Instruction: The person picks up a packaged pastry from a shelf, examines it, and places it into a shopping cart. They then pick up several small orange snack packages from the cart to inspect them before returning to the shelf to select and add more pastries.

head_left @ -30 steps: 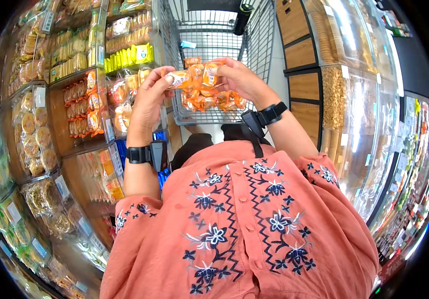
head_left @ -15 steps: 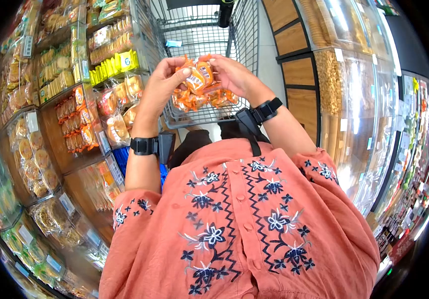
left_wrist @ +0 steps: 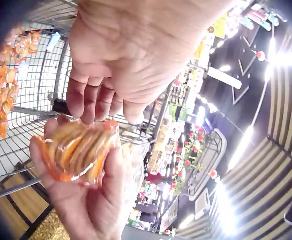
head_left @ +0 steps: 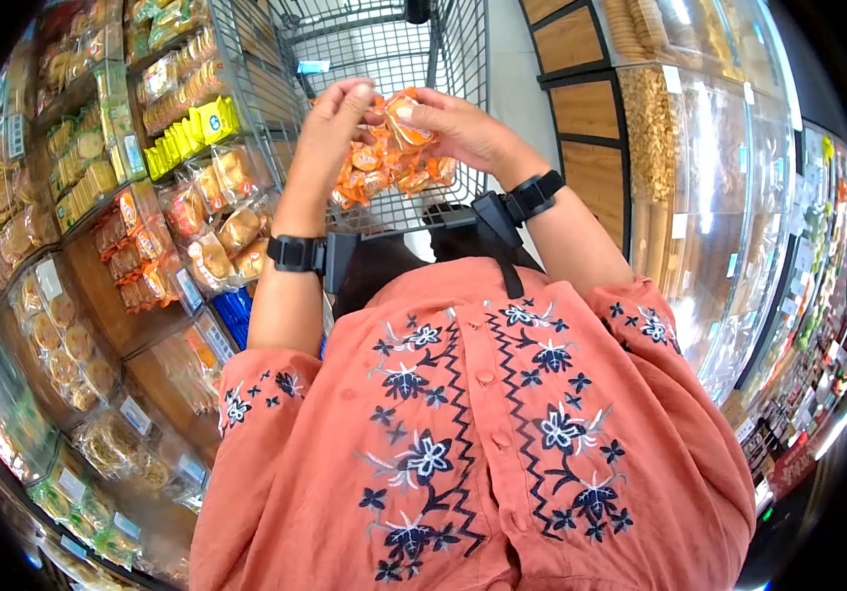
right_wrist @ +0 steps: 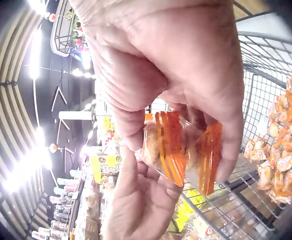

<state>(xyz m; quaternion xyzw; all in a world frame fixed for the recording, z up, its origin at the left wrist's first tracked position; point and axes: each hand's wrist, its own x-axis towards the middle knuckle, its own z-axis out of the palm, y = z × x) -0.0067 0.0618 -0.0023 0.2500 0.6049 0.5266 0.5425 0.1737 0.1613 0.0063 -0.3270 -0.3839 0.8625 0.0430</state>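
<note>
My right hand (head_left: 471, 133) grips small orange-and-clear wrapped packs of cookies (head_left: 404, 110), with the thumb on one side and the fingers on the other. Through the clear wrapper in the left wrist view, round brown cookies (left_wrist: 78, 152) stand side by side. My left hand (head_left: 333, 128) hovers just left of these packs, its fingers loosely bent and holding nothing; in the left wrist view its fingertips hang right over the wrapper's edge. Below both hands, a heap of similar orange packs (head_left: 369, 175) lies in the near end of a wire shopping cart (head_left: 345, 54).
Shelves of bagged biscuits and breads line the left side, including yellow packs (head_left: 192, 136) and orange packs (head_left: 143, 246). On the right are wooden drawers (head_left: 586, 158) and clear bins of loose snacks (head_left: 652, 128). A light blue tag (head_left: 313, 67) is on the cart.
My left hand has let go of the packs and moved slightly left of them, while my right hand keeps hold. The view has shifted, so the cart appears farther left.
</note>
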